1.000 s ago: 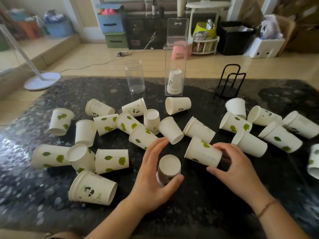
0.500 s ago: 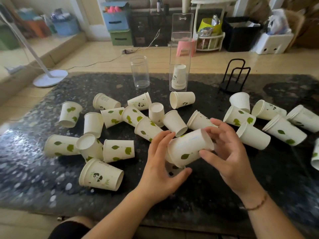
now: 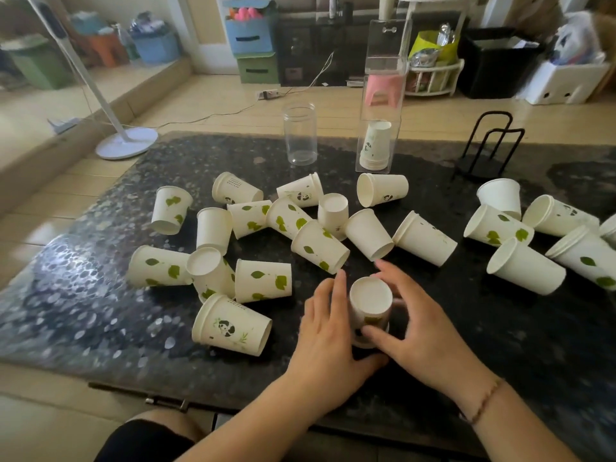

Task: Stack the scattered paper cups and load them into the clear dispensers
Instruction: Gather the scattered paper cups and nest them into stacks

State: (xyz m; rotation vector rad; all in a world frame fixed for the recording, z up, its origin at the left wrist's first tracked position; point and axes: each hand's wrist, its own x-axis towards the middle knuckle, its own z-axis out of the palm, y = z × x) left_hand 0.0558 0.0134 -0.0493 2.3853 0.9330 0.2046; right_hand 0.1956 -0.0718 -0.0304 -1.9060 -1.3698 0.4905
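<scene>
The leafy cup that was in the right hand (image 3: 423, 331) a moment ago now sits upside down on the little stack (image 3: 369, 311). Both hands wrap around it, left hand (image 3: 328, 331) too, on the tabletop (image 3: 500, 345) at 6 o'clock. The tall clear dispenser (image 3: 380, 111) waits at 12 o'clock.

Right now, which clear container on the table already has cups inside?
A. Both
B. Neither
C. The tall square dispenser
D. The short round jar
C: a small stack of cups sits upside down in the tall square dispenser, while the short round jar holds nothing.
</scene>
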